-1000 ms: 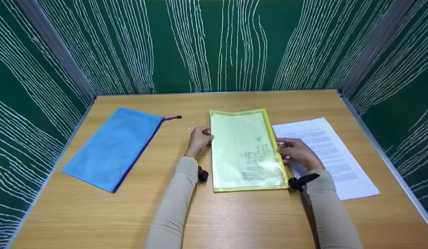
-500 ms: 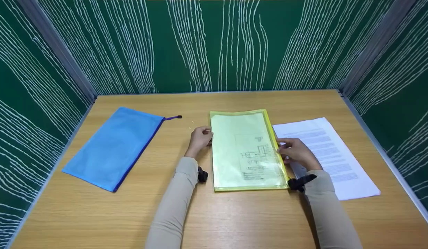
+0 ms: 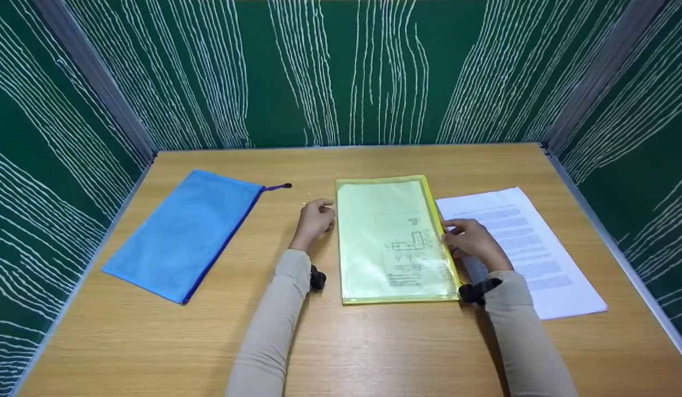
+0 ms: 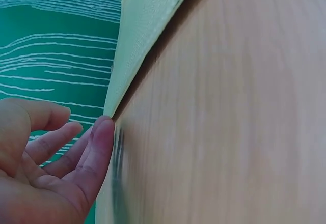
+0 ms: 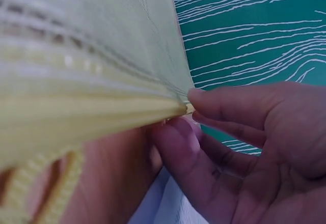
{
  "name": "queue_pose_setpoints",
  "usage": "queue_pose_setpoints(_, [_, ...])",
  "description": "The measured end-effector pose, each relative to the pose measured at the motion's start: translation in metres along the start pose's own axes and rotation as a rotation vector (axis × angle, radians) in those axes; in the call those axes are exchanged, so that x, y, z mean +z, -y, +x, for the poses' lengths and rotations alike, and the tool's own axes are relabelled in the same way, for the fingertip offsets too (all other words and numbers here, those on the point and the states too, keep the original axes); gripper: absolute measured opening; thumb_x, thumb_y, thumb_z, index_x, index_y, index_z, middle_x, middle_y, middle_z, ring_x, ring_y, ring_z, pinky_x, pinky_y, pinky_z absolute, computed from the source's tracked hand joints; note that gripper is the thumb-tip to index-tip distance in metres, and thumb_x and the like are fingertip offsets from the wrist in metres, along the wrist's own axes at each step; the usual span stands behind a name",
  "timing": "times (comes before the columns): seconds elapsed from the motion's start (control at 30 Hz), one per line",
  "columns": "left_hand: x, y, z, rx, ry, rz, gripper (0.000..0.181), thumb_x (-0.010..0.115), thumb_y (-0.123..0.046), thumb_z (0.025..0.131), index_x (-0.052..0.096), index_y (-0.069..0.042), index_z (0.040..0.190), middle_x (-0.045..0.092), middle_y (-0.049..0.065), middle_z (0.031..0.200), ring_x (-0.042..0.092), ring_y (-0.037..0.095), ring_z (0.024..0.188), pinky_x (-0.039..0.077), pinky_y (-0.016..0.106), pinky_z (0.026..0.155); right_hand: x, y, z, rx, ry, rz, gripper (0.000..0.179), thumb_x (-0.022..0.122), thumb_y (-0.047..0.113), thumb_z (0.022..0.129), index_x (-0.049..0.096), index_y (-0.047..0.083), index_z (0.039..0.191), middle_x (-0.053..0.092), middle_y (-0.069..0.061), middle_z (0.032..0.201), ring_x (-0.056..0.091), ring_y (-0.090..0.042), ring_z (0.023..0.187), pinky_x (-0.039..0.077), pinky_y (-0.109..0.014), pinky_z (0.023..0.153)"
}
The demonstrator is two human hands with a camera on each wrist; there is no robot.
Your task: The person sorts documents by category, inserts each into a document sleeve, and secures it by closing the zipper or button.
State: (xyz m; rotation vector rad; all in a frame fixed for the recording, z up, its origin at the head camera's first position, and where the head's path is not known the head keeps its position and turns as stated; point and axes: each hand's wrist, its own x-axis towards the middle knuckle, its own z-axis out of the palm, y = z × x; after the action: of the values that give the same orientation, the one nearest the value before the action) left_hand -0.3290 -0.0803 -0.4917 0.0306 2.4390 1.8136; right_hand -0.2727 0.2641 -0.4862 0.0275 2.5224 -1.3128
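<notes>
A yellow zip document pouch [image 3: 393, 237] lies in the middle of the table, and a printed line drawing shows through its clear front. Its yellow zip edge faces right. My right hand [image 3: 473, 241] pinches that edge; the right wrist view shows the thumb and fingertips [image 5: 196, 98] around the pouch's border. At the opposite side, my left hand [image 3: 314, 220] is beside the pouch's left edge. In the left wrist view its thumb and fingers are spread apart, loosely bent, with one fingertip [image 4: 104, 127] right at the pouch's corner and nothing between them.
A blue zip pouch [image 3: 183, 237] with a dark pull cord [image 3: 277, 187] lies slanted on the left of the wooden table [image 3: 374, 353]. To the right, a stack of printed white sheets [image 3: 539, 259] sits partly under my right hand. Green walls [image 3: 341, 71] with white lines enclose the table.
My left hand has come off the yellow pouch's left edge and shifted slightly left. The right hand keeps its pinch, and the pouch now lies flatter.
</notes>
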Motion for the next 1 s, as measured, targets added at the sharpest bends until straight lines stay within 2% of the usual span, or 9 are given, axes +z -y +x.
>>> queue_pose_setpoints(0.13, [-0.006, -0.001, -0.001, 0.033, -0.006, 0.041, 0.039, 0.048, -0.010, 0.087, 0.052, 0.000, 0.124, 0.061, 0.018, 0.097, 0.062, 0.032, 0.075, 0.052, 0.034, 0.063, -0.002, 0.002, -0.001, -0.021, -0.009, -0.007, 0.047, 0.050, 0.021, 0.092, 0.041, 0.003, 0.135, 0.048, -0.024, 0.115, 0.061, -0.022, 0.078, 0.054, -0.034, 0.066])
queue_pose_setpoints(0.3, [-0.015, 0.000, -0.001, 0.082, -0.037, 0.142, 0.037, 0.050, -0.014, 0.088, 0.055, -0.003, 0.123, 0.060, 0.010, 0.098, 0.060, 0.023, 0.078, 0.051, 0.028, 0.061, -0.003, 0.003, -0.002, -0.067, -0.034, 0.001, 0.045, 0.050, 0.022, 0.093, 0.043, 0.001, 0.132, 0.050, -0.024, 0.110, 0.062, -0.022, 0.073, 0.054, -0.035, 0.064])
queue_pose_setpoints(0.43, [-0.024, 0.003, -0.001, 0.134, -0.052, 0.186, 0.033, 0.052, -0.013, 0.088, 0.058, -0.002, 0.119, 0.061, 0.009, 0.098, 0.058, 0.020, 0.084, 0.050, 0.028, 0.069, -0.005, 0.003, -0.002, -0.104, -0.074, -0.010, 0.045, 0.050, 0.022, 0.093, 0.044, 0.001, 0.131, 0.051, -0.022, 0.109, 0.063, -0.026, 0.073, 0.054, -0.036, 0.063])
queue_pose_setpoints(0.57, [-0.035, 0.006, -0.001, 0.160, -0.055, 0.216, 0.032, 0.053, -0.013, 0.089, 0.059, -0.001, 0.118, 0.062, 0.009, 0.101, 0.058, 0.021, 0.091, 0.048, 0.031, 0.079, -0.007, 0.000, -0.002, -0.134, -0.126, -0.039, 0.046, 0.050, 0.024, 0.092, 0.044, 0.002, 0.132, 0.053, -0.021, 0.109, 0.060, -0.030, 0.084, 0.053, -0.036, 0.066])
queue_pose_setpoints(0.8, [-0.061, 0.008, -0.006, 0.144, -0.066, 0.280, 0.036, 0.052, -0.020, 0.090, 0.055, -0.005, 0.123, 0.058, 0.011, 0.112, 0.055, 0.021, 0.098, 0.047, 0.034, 0.083, -0.016, -0.006, -0.003, -0.189, -0.237, -0.132, 0.049, 0.048, 0.030, 0.093, 0.044, 0.003, 0.133, 0.053, -0.022, 0.115, 0.053, -0.037, 0.103, 0.047, -0.042, 0.075])
queue_pose_setpoints(1.0, [-0.091, 0.013, -0.010, 0.104, -0.077, 0.327, 0.041, 0.053, -0.024, 0.091, 0.051, -0.006, 0.128, 0.053, 0.013, 0.121, 0.050, 0.023, 0.106, 0.045, 0.036, 0.088, -0.029, -0.016, -0.005, -0.179, -0.264, -0.134, 0.056, 0.046, 0.032, 0.094, 0.034, -0.002, 0.137, 0.045, -0.029, 0.125, 0.045, -0.044, 0.112, 0.043, -0.051, 0.085])
